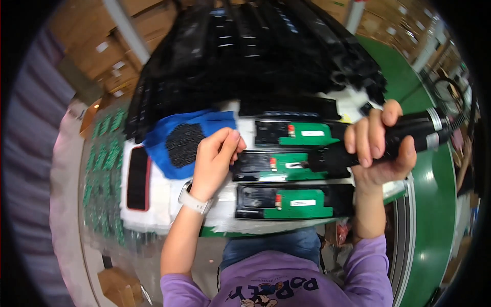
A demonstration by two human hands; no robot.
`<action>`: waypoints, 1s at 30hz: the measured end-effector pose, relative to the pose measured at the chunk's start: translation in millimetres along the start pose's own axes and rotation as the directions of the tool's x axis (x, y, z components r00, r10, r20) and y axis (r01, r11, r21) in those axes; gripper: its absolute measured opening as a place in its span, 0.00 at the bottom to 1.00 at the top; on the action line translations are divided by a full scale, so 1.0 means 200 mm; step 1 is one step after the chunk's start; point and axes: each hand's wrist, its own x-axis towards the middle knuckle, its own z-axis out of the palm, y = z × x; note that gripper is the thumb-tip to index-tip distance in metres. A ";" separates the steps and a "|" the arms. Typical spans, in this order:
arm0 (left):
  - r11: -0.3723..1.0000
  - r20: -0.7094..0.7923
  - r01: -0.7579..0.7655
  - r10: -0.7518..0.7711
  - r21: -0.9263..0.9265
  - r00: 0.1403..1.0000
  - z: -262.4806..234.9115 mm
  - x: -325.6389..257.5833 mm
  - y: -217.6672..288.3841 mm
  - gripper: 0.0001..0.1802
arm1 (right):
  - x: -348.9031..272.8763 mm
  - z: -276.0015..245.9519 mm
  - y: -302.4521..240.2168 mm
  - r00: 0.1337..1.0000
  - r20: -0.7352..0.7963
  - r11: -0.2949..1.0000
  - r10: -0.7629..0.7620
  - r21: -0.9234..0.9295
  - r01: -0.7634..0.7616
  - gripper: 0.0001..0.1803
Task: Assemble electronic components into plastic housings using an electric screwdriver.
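Observation:
My right hand (381,153) is wrapped round a black electric screwdriver (417,130), its cable leaving at the right. The tool lies almost level, and its narrow end points left over the green circuit board (283,175) in the middle black plastic housing (249,165). At that housing's left end is my left hand (217,151), closed with fingertips pressed together; whatever they hold is hidden. Similar housings with green boards lie above (319,140) and below (307,211). Left of my left hand, a pile of small black screws (183,145) sits on a blue cloth (159,153).
Black plastic parts (245,66) are heaped across the far side. A phone with a red edge (138,179) lies at the left, beside clear trays of green boards (105,163). Cardboard boxes (84,30) stand behind. A green surface (432,220) runs along the right.

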 end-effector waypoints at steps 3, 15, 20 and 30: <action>0.999 0.153 -0.006 -0.002 0.052 0.988 0.10 -0.05 0.06 0.12 | 0.01 -0.02 0.01 1.000 -0.018 0.997 -0.021 0.071 0.023 0.23; 0.999 0.319 -0.027 0.040 -0.044 0.947 0.18 -0.06 0.05 0.02 | 0.00 -0.03 0.01 1.000 -0.020 0.994 -0.004 0.111 0.007 0.25; 0.999 0.319 -0.031 0.038 -0.028 0.947 0.18 -0.07 0.05 0.01 | 0.00 -0.02 0.02 0.999 -0.048 0.997 -0.011 0.078 0.015 0.23; 0.999 0.262 0.036 -0.038 0.011 0.964 0.20 -0.08 0.06 0.05 | -0.01 0.01 0.04 0.988 -0.154 0.997 0.008 0.078 0.004 0.20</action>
